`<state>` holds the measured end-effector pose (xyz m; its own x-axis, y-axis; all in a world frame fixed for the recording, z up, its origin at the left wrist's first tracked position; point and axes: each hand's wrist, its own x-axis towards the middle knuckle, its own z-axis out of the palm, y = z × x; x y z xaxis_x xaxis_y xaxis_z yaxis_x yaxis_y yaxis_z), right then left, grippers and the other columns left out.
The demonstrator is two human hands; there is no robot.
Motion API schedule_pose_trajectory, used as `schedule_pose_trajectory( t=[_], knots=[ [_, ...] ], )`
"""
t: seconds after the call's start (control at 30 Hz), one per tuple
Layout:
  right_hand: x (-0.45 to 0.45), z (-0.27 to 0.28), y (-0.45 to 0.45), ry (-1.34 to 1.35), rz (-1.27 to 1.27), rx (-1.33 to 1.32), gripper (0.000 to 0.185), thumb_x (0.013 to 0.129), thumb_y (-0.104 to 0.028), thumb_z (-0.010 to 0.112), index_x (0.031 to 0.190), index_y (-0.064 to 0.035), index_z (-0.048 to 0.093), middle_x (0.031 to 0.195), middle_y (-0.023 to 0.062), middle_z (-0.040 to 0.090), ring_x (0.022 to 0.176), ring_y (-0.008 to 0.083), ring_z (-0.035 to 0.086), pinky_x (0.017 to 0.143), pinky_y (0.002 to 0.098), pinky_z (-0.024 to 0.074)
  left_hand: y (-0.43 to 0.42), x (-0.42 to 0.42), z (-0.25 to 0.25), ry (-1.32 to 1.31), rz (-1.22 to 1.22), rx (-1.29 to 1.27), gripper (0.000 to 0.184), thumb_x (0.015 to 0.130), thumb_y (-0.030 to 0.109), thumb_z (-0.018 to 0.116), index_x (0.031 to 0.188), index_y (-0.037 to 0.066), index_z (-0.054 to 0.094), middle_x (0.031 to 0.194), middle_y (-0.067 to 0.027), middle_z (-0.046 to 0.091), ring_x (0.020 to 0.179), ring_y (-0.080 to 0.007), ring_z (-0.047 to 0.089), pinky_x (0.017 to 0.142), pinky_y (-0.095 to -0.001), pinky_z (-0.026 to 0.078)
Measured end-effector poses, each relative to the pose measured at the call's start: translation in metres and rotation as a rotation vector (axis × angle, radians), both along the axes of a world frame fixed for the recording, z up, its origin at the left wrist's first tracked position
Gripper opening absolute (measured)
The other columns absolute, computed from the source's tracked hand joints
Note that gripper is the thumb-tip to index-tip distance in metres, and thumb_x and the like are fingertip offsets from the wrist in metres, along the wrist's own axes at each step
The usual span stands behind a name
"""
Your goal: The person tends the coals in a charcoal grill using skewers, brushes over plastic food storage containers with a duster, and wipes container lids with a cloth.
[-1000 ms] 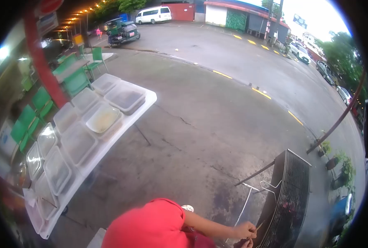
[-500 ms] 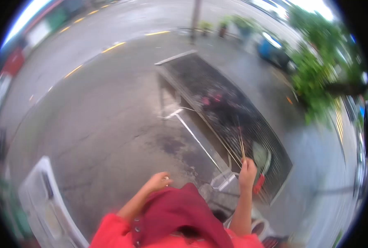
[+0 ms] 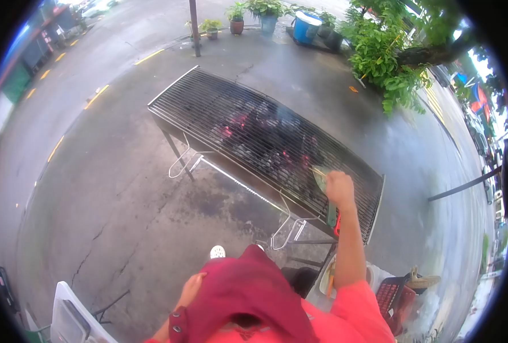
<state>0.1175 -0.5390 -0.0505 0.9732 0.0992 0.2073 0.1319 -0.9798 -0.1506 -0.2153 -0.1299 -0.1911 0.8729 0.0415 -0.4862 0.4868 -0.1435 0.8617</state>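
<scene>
My right hand (image 3: 339, 190) is closed over the near right part of the grill (image 3: 248, 134), with a short length of thin stick (image 3: 318, 170) showing at its fingers. Beside those fingers is a pale green, flat thing (image 3: 321, 182), partly covered by the hand. Below the hand, a red handle (image 3: 338, 224) and a dark green piece (image 3: 331, 216) lie at the grill's near edge. Glowing coals (image 3: 228, 131) show under the bars. My left hand (image 3: 191, 289) is against the maroon apron (image 3: 242, 286), its fingers partly hidden.
Bent wire handles (image 3: 288, 223) stick out from the grill's near side. At the lower right are a container (image 3: 327, 277) and a red basket (image 3: 388, 294). A white table (image 3: 65, 308) stands lower left. Potted plants (image 3: 237, 26), a blue bucket (image 3: 306, 28) and a pole (image 3: 194, 28) are beyond.
The view has swung from the table and street to the grill. My right hand has moved over the grill; the sticks it held show less now. My left hand has dropped back to the apron.
</scene>
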Motion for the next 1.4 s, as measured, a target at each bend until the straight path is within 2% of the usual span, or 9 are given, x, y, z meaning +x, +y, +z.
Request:
schedule_pose_trajectory(
  t=[0.1, 0.23, 0.47, 0.57, 0.67, 0.83, 0.97, 1.17, 1.4],
  knots=[
    [-0.006, 0.023, -0.015, 0.302, -0.030, 0.351, 0.023, 0.080, -0.020, 0.059, 0.079, 0.0018, 0.066, 0.074, 0.0216, 0.063, 0.064, 0.0347, 0.058, 0.063, 0.0409, 0.0459, -0.002, 0.001, 0.017, 0.066, 0.089, -0.124, 0.034, 0.096, 0.023, 0.045, 0.114, -0.002, 0.059, 0.114, -0.0122, 0.061, 0.108, -0.0187, 0.054, 0.096, -0.0303, 0.038],
    [-0.027, 0.041, -0.035, 0.140, -0.166, 0.557, 0.018, 0.080, -0.014, 0.058, 0.084, 0.0005, 0.067, 0.071, 0.0200, 0.063, 0.065, 0.0333, 0.061, 0.062, 0.0401, 0.0469, -0.006, 0.005, 0.005, 0.047, 0.146, -0.147, 0.032, 0.095, 0.022, 0.047, 0.111, -0.002, 0.061, 0.109, -0.0112, 0.063, 0.105, -0.0173, 0.055, 0.094, -0.0297, 0.039],
    [0.033, -0.017, 0.046, 0.031, -0.020, 0.026, 0.020, 0.081, -0.018, 0.056, 0.083, -0.0017, 0.067, 0.081, 0.0231, 0.063, 0.075, 0.0409, 0.060, 0.068, 0.0439, 0.0484, -0.003, 0.003, -0.009, 0.051, 0.175, -0.182, 0.030, 0.093, 0.021, 0.050, 0.108, -0.003, 0.062, 0.104, -0.0111, 0.065, 0.099, -0.0167, 0.057, 0.090, -0.0289, 0.042],
    [0.060, -0.045, 0.036, 0.123, 0.090, 0.344, 0.020, 0.081, -0.017, 0.057, 0.086, -0.0007, 0.068, 0.085, 0.0225, 0.064, 0.075, 0.0384, 0.062, 0.068, 0.0404, 0.0494, -0.004, -0.002, -0.013, 0.049, 0.214, -0.181, 0.029, 0.092, 0.019, 0.052, 0.107, -0.003, 0.062, 0.102, -0.0109, 0.065, 0.097, -0.0157, 0.058, 0.088, -0.0281, 0.043],
    [0.059, -0.054, 0.008, 0.380, 0.126, 0.996, 0.020, 0.082, -0.019, 0.058, 0.090, -0.0038, 0.069, 0.083, 0.0204, 0.065, 0.079, 0.0363, 0.063, 0.069, 0.0403, 0.0503, -0.010, -0.006, -0.005, 0.004, 0.233, -0.146, 0.028, 0.091, 0.018, 0.052, 0.106, -0.004, 0.062, 0.102, -0.0112, 0.065, 0.096, -0.0151, 0.058, 0.087, -0.0275, 0.043],
    [0.039, 0.019, 0.028, 0.067, 0.033, 0.326, 0.019, 0.082, -0.017, 0.056, 0.081, -0.0025, 0.069, 0.088, 0.0174, 0.067, 0.080, 0.0375, 0.064, 0.071, 0.0438, 0.0512, -0.012, -0.014, 0.000, 0.025, 0.248, -0.097, 0.028, 0.090, 0.018, 0.053, 0.106, -0.004, 0.063, 0.101, -0.0113, 0.065, 0.095, -0.0152, 0.058, 0.086, -0.0277, 0.044],
    [0.037, 0.022, 0.044, 0.190, -0.077, -0.079, 0.017, 0.078, -0.013, 0.054, 0.079, -0.0032, 0.068, 0.089, 0.0197, 0.066, 0.083, 0.0379, 0.064, 0.076, 0.0471, 0.0512, -0.013, -0.028, -0.015, 0.012, 0.278, -0.076, 0.029, 0.090, 0.018, 0.053, 0.106, -0.004, 0.062, 0.101, -0.0114, 0.065, 0.095, -0.0149, 0.058, 0.086, -0.0276, 0.044],
    [0.082, -0.030, 0.045, 0.130, 0.065, 0.263, 0.015, 0.079, -0.017, 0.057, 0.079, -0.0068, 0.068, 0.085, 0.0182, 0.065, 0.083, 0.0376, 0.063, 0.074, 0.0462, 0.0503, -0.020, -0.028, -0.012, 0.057, 0.326, -0.144, 0.027, 0.088, 0.014, 0.054, 0.106, -0.005, 0.062, 0.101, -0.0132, 0.066, 0.096, -0.0173, 0.059, 0.086, -0.0279, 0.044],
    [0.027, 0.073, -0.036, 0.133, -0.128, 0.131, 0.014, 0.078, -0.016, 0.057, 0.081, -0.0089, 0.069, 0.086, 0.0180, 0.065, 0.083, 0.0368, 0.063, 0.075, 0.0448, 0.0509, -0.026, -0.035, -0.018, 0.015, 0.288, -0.005, 0.026, 0.086, 0.011, 0.055, 0.105, -0.005, 0.062, 0.099, -0.0128, 0.065, 0.095, -0.0172, 0.059, 0.086, -0.0277, 0.044]
  ],
)
